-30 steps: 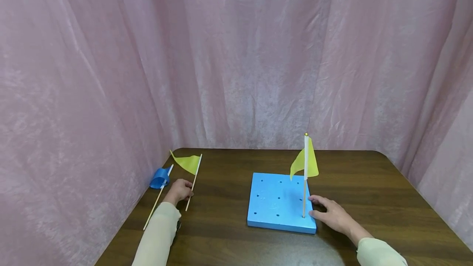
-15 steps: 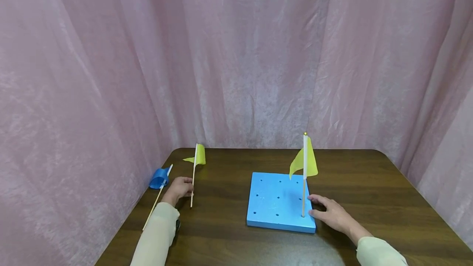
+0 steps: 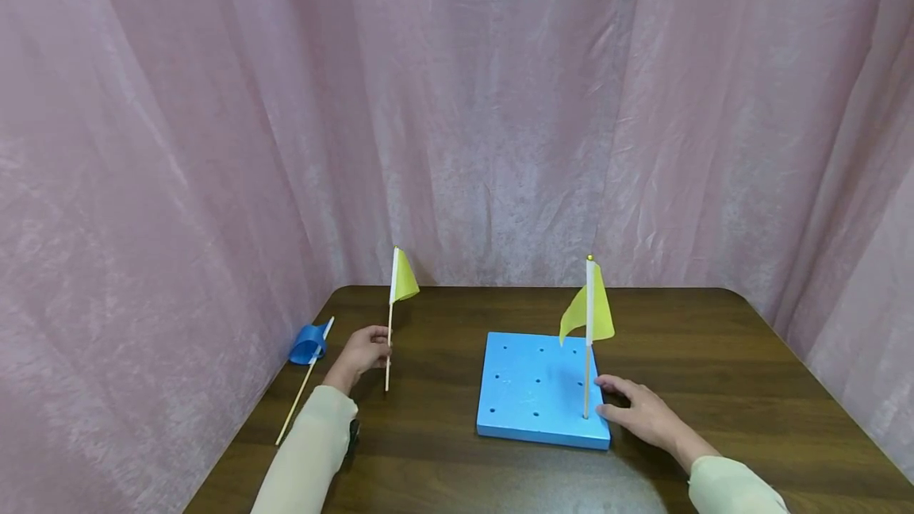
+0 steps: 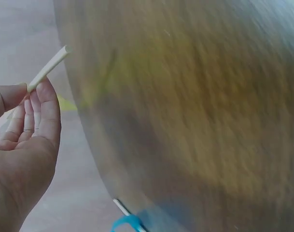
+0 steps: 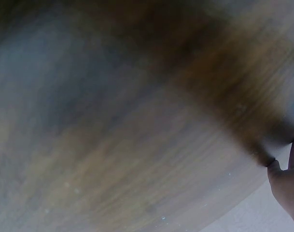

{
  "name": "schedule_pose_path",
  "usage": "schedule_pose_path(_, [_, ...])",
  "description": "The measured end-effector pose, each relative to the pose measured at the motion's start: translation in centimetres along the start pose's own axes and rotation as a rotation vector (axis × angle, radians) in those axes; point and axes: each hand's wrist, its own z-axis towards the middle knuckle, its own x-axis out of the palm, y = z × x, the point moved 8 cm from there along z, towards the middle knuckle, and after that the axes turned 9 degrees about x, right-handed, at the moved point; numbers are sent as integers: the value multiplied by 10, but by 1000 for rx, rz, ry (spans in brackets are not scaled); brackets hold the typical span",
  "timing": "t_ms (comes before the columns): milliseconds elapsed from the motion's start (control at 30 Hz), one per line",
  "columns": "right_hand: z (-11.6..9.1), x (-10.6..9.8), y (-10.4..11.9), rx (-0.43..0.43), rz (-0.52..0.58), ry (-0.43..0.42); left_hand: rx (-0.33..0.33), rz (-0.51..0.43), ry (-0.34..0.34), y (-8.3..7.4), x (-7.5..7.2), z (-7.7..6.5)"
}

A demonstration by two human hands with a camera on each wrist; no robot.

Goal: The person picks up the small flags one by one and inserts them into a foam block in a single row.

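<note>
In the head view my left hand pinches the stick of a small yellow flag, which stands nearly upright over the table's left side. The left wrist view shows the thumb and fingertips on the wooden stick, its lower end poking out past them. On the right, my right hand has its fingertips at the right edge of a light blue board with several holes. A second yellow flag stands upright in the board's near right hole. Only a little of the right hand shows in the right wrist view.
A blue flag with a curled cloth lies on its stick at the table's left edge, left of my left hand. The brown wooden table has rounded far corners. A pink curtain hangs behind it and along both sides.
My left hand has lifted the yellow flag from lying on the table, turned it nearly upright and carried it slightly right. The right hand, board and blue flag have stayed in place.
</note>
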Motion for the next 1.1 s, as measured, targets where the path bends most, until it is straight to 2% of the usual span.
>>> schedule_pose_path(633, [-1,0,-2,-8,-10,-6,129,-88,50,-48,47,0])
schedule_pose_path(833, [-1,0,-2,-10,-8,-4,181,-115,61,-64,59,-5])
schedule_pose_path(1100, [-1,0,-2,3,-11,0,243,-161,109,-84,84,-9])
